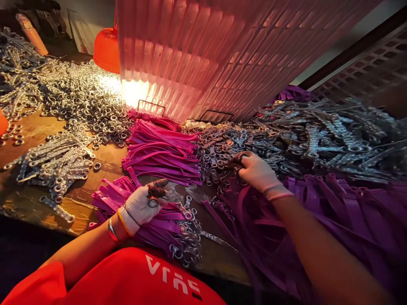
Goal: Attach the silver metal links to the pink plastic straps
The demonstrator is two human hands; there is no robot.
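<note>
Left hand, gloved, pinching small metal ring between fingertips, hovering over magenta straps near front edge of workbench. Right hand, gloved, fingers curling down into loose ring pile at bench middle; whether gripping anything, cannot tell. Ring seeming light, rigid, slippery: best pinching across rim. Straps looking soft, floppy. Purple straps heaping toward right edge. Red shirt carrying white lettering, upside down, unreadable.
</note>
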